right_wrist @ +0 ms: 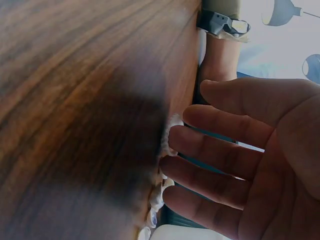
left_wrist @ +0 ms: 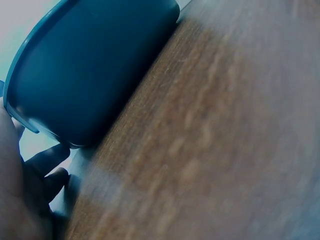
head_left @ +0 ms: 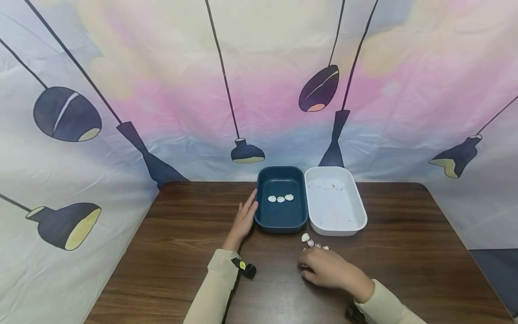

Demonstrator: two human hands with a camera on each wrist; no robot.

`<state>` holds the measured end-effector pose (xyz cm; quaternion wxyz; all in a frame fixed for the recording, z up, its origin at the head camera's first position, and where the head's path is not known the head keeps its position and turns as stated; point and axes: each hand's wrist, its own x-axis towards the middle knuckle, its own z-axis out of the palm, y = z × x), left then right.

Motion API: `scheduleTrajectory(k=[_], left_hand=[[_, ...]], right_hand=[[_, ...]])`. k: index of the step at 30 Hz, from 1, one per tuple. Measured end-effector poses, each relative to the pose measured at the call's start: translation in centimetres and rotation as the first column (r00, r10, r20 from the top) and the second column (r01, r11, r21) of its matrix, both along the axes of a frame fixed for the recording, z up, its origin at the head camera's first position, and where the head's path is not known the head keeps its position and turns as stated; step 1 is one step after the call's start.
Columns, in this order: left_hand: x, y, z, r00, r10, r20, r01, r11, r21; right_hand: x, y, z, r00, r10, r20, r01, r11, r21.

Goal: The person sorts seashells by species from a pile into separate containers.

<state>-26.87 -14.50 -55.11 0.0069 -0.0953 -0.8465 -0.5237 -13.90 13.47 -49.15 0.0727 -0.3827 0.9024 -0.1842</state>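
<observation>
In the head view my left hand [head_left: 244,219] rests against the left side of a dark teal tray [head_left: 281,228], its fingers fairly straight along the wall. The left wrist view shows the fingertips at the corner of that tray [left_wrist: 95,65]. Inside it lie three white seashells [head_left: 281,199] in a row. Low over the table, my right hand [head_left: 328,269] reaches down beside several small shells [head_left: 305,237]. In the right wrist view its fingers are spread and loosely bent, with the thumb apart; the fingertips are right at a ridged white shell [right_wrist: 172,132].
A white tray [head_left: 337,209] stands against the teal tray's right side, with small bits on its bottom. Both trays sit at the back of the brown wooden table [head_left: 186,225]. A curtain printed with lamps [head_left: 275,58] hangs behind the table.
</observation>
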Motion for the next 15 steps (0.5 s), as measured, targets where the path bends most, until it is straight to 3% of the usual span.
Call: scheduleTrajectory(k=[15], left_hand=[[0.05, -0.01, 0.0, 1.0, -0.005, -0.01, 0.005, 1.0, 0.002]], right_hand=[[-0.32, -0.36, -0.42, 1.0, -0.02, 0.017, 0.02, 1.0, -0.012]])
